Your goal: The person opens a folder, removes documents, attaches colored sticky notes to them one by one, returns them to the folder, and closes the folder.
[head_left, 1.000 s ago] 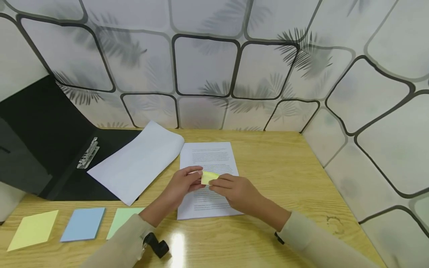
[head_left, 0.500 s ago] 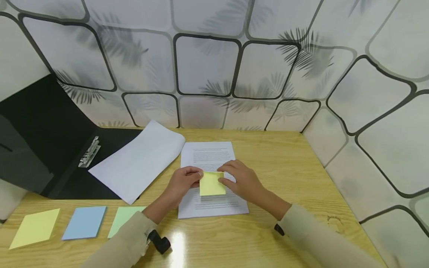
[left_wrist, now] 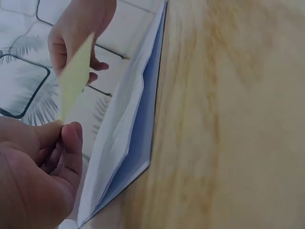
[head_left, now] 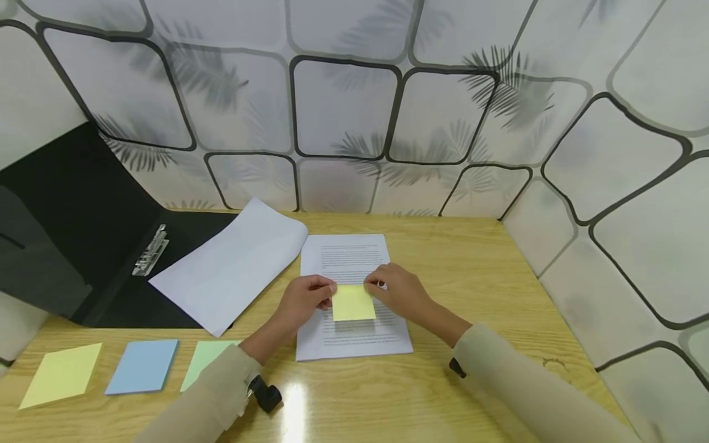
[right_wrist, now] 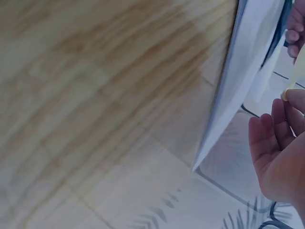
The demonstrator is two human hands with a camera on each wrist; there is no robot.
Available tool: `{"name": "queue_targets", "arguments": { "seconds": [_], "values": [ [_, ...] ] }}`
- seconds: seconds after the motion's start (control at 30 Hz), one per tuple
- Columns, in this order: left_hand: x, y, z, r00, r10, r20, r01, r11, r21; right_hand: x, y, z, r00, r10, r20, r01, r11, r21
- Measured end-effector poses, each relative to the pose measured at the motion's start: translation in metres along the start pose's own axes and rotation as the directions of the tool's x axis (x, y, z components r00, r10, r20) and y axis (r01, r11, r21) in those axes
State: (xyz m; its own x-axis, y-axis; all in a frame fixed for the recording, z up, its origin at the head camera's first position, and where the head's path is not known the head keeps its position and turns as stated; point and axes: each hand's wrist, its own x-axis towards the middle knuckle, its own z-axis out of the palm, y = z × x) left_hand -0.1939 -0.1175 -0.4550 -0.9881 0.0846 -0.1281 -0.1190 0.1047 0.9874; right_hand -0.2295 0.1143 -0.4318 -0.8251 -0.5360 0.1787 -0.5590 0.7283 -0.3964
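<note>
While the pale wall (head_left: 343, 111), patterned with dark rounded outlines and fern shapes, runs from twelve o'clock round to three, I work at a wood-grained table (head_left: 454, 252) with a glare streak toward six. Measured from the yellow note (head_left: 353, 304) between my hands, an open black folder (head_left: 50, 215) with a metal clip (head_left: 151, 251) lies toward nine, a curling white sheet (head_left: 235, 264) over its near side; yellow (head_left: 62, 375), blue (head_left: 143, 367) and green (head_left: 207, 363) pads sit toward eight, the green one partly behind my sleeve (head_left: 205, 400).

I hold the note above the printed pages (head_left: 354, 253), apart from them, its shadow falling on the text. My left hand (head_left: 301, 300) pinches its ten o'clock corner, my right hand (head_left: 401, 292) its two o'clock corner.

A second ago the note looked much smaller between my fingers; half a second ago my right fingers were spread wider at its edge, and now they have drawn together. My left pinch has stayed put.
</note>
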Motion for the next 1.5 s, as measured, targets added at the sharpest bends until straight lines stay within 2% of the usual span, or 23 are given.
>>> {"name": "queue_targets", "arguments": {
  "seconds": [0.07,0.13,0.27,0.37,0.57,0.7,0.9,1.03,1.1,1.27,1.4,1.5],
  "values": [
    [0.003,0.0,-0.001,1.0,0.012,-0.003,-0.012,0.996,0.085,0.003,0.002,0.002,0.997,0.056,0.054,-0.058,0.998,0.033],
    [0.006,0.0,-0.002,1.0,0.029,-0.006,-0.028,0.982,0.185,0.007,0.004,0.004,0.993,0.085,0.087,-0.09,0.994,0.056],
    [0.01,0.002,-0.002,0.998,0.066,0.003,-0.063,0.933,0.355,0.011,0.006,0.007,0.983,0.131,0.128,-0.142,0.986,0.086],
    [0.012,0.003,0.0,0.997,0.069,0.023,-0.073,0.905,0.42,0.012,0.008,0.011,0.978,0.149,0.146,-0.162,0.983,0.086],
    [0.014,0.002,0.001,0.999,0.038,0.011,-0.038,0.872,0.489,0.014,0.011,0.018,0.981,0.117,0.157,-0.125,0.991,0.04],
    [0.016,-0.002,0.001,0.998,0.053,0.02,-0.055,0.842,0.536,0.014,0.009,0.019,0.981,0.118,0.152,-0.123,0.992,0.021],
    [0.016,-0.004,0.002,0.996,0.071,0.05,-0.087,0.831,0.55,0.014,0.009,0.022,0.981,0.122,0.15,-0.125,0.992,0.013],
    [0.017,-0.003,0.002,0.994,0.091,0.059,-0.109,0.814,0.571,0.014,0.01,0.025,0.984,0.105,0.142,-0.106,0.994,-0.004],
    [0.017,-0.003,0.002,0.995,0.082,0.064,-0.104,0.817,0.568,0.015,0.01,0.026,0.985,0.099,0.139,-0.099,0.995,-0.004],
    [0.02,-0.002,0.001,0.995,0.065,0.081,-0.1,0.813,0.573,0.017,0.009,0.03,0.977,0.136,0.163,-0.136,0.991,-0.011],
    [0.023,-0.002,0.004,0.993,0.076,0.088,-0.114,0.781,0.614,0.022,0.006,0.033,0.968,0.169,0.187,-0.164,0.986,-0.041],
    [0.024,-0.003,0.007,0.993,0.089,0.071,-0.114,0.762,0.637,0.025,0.003,0.035,0.964,0.194,0.183,-0.188,0.981,-0.05]
  ]
}}
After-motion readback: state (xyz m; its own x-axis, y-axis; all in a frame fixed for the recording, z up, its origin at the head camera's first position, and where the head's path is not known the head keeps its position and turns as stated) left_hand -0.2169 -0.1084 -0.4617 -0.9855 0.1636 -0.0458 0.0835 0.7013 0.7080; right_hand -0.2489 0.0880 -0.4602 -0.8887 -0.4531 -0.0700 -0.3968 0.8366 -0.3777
